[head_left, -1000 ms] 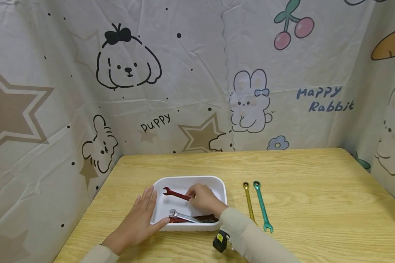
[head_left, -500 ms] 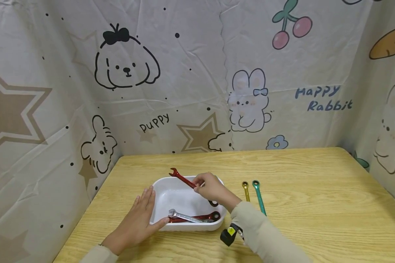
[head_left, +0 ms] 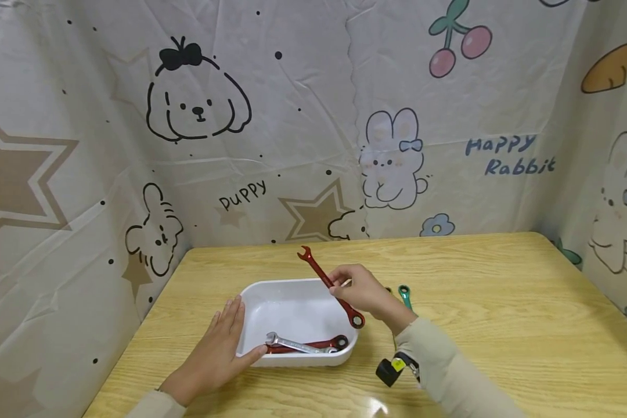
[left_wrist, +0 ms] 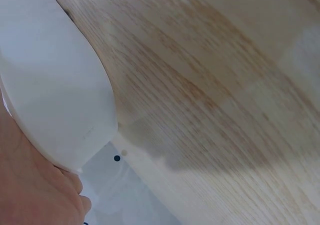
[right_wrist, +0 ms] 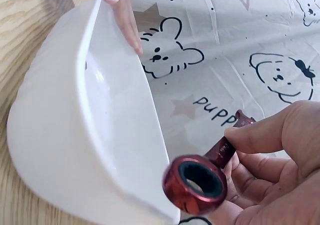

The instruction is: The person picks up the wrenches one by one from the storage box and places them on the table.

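A red combination wrench (head_left: pixel 319 273) is pinched between the thumb and fingers of my right hand (head_left: pixel 359 288), raised over the right side of a white tray (head_left: pixel 251 360). Its open jaw points up and away; the ring end (right_wrist: pixel 196 184) faces the right wrist camera. My left hand (head_left: pixel 214 348) rests with straight fingers along the tray's left rim, thumb at the front edge. Inside the tray, a silver wrench (head_left: pixel 298 345) lies across another red wrench (head_left: pixel 341 342) near the front wall.
Right of the tray, a teal wrench (head_left: pixel 404 295) lies on the wooden table (head_left: pixel 501 313), mostly hidden behind my right forearm, as is a yellow wrench beside it. A patterned curtain (head_left: pixel 303 116) hangs behind and at the sides.
My right hand has lifted the red wrench out of the tray and moved it up and to the right, with the wrench turning steeper. The left hand has stayed at the rim.
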### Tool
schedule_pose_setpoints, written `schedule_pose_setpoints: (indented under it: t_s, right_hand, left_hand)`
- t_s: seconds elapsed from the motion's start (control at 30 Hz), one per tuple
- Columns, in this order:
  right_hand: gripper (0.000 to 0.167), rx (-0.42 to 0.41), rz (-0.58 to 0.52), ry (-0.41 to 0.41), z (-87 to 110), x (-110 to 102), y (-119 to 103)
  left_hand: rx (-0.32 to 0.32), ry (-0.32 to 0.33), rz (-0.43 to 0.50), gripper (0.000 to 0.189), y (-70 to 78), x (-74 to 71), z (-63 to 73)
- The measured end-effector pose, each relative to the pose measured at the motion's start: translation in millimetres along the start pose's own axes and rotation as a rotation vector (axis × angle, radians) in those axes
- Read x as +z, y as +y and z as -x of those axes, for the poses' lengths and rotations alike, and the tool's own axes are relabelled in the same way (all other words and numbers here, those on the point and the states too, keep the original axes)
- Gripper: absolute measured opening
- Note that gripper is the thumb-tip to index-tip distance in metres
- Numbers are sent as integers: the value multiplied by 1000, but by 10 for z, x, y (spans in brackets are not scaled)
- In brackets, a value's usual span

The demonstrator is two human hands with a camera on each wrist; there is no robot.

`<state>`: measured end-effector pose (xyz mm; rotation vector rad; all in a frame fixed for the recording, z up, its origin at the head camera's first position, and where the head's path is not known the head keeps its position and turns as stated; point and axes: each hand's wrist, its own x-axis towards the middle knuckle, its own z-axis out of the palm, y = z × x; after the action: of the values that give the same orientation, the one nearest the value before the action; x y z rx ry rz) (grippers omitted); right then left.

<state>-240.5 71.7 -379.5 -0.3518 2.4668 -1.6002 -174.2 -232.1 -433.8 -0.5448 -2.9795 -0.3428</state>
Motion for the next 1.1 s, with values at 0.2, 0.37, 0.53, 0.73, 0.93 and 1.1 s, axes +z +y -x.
schedule_pose_setpoints:
  t_s: [0.2,0.37,0.53,0.73,0.93,1.1]
  right_hand:
    - [16,23,-23,30,39,-156,86]
    - [17,23,-31,49,128,-341,147]
    - [17,40,-35,63,239,-540,246]
    - [18,59,-26,72,373,-775,423]
    - [25,93,8,81,513,-976,617]
    - [26,131,20,101,582,-1085,794]
  left_hand:
    - [3,9,0,99,-22,4,-1]
    - [4,7,-3,99,-26,8,-8]
    - [11,6,0,99,-23,11,-2]
    - [19,19,-4,97,-29,13,10]
    - [14,17,-19,98,-43,25,-7]
    - [3,2,-13,97,-51,34,-11]
